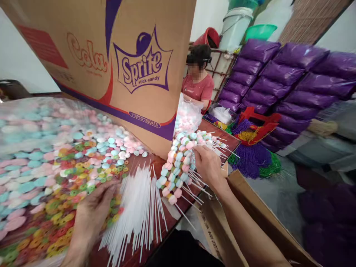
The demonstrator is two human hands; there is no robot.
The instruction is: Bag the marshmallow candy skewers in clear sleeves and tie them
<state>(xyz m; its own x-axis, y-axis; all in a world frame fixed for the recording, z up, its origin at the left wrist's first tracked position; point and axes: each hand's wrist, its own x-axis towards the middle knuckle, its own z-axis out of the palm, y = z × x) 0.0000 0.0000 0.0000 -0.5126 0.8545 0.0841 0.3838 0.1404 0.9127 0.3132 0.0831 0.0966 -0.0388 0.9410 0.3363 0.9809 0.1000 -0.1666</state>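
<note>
Left hand (94, 207) lies flat, fingers spread, on colourful ring-shaped candies (69, 193). Right hand (208, 165) pinches pastel marshmallow skewers (178, 167) by their sticks near the table's (168, 218) right edge.

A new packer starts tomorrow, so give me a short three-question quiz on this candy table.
1. True or false: the left hand lies on the colourful ring-shaped candies.
2. The right hand touches: A) loose white plastic sticks; B) the pile of pastel candy skewers; C) stacked purple plastic bags.
3. Which purple word is printed inside the star on the tall brown cardboard box?
Key: 1 true; 2 B; 3 Sprite.
</note>
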